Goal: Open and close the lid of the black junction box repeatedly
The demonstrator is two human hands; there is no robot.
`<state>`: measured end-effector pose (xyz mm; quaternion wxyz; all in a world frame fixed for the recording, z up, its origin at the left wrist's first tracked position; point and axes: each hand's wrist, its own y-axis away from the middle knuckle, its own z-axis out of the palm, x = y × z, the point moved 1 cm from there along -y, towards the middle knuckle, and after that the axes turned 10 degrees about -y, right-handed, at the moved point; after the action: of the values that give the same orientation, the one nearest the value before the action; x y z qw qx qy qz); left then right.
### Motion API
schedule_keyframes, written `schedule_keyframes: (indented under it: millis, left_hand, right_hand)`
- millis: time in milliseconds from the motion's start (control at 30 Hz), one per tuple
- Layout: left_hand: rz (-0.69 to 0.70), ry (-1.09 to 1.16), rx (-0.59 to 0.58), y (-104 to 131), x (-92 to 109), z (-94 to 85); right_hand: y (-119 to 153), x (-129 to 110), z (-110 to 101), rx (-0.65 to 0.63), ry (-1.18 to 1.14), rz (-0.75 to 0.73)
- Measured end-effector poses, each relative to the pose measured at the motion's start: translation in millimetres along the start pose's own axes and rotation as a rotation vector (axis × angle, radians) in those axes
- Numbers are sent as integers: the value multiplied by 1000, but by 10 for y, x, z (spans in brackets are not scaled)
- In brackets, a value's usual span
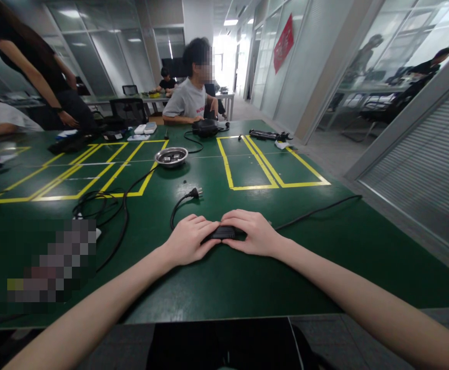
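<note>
1 blk box (223, 233), ends gripped by L hand (191, 237) & R hand (252, 232), fingers closed.
1 plug (195, 193), 1 bowl (161, 161) fwd; tbl (232, 288) runs wide R, edge nr-side.

We see plain dark green across the table (243, 288), with yellow tape (255, 187) drawing rectangles to the left and right of the silver bowl (172, 166). On the near side of the bowl, we see a black block (225, 233); the plug (193, 193) and its cord (173, 213) are black too. Just beyond the bowl, we find a black object (205, 127); farther beyond, a pale shirt (188, 98) carries red lettering (200, 109). Beyond the bowl, well to its right, a red banner (283, 45) bears paler markings.
</note>
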<state>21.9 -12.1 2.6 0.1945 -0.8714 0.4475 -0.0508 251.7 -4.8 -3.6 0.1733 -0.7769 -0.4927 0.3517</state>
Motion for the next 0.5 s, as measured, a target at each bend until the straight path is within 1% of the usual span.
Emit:
schedule_keyframes:
  millis: [133, 267, 367, 433, 500]
  left_hand:
    - [-24, 14, -5, 11, -18, 9]
    - [-41, 41, 10, 15, -5, 13]
    - [-41, 53, 9, 11, -8, 15]
    - [-58, 73, 10, 9, -24, 16]
    - [-87, 92, 11, 10, -46, 19]
  right_hand:
    - [-3, 34, -34, -38, -1, -3]
    - [-6, 19, -57, -27, -16, -19]
    - [-8, 32, -79, -80, -17, 37]
    - [-3, 52, -95, -136, -6, 81]
    - [7, 67, -109, -155, 6, 96]
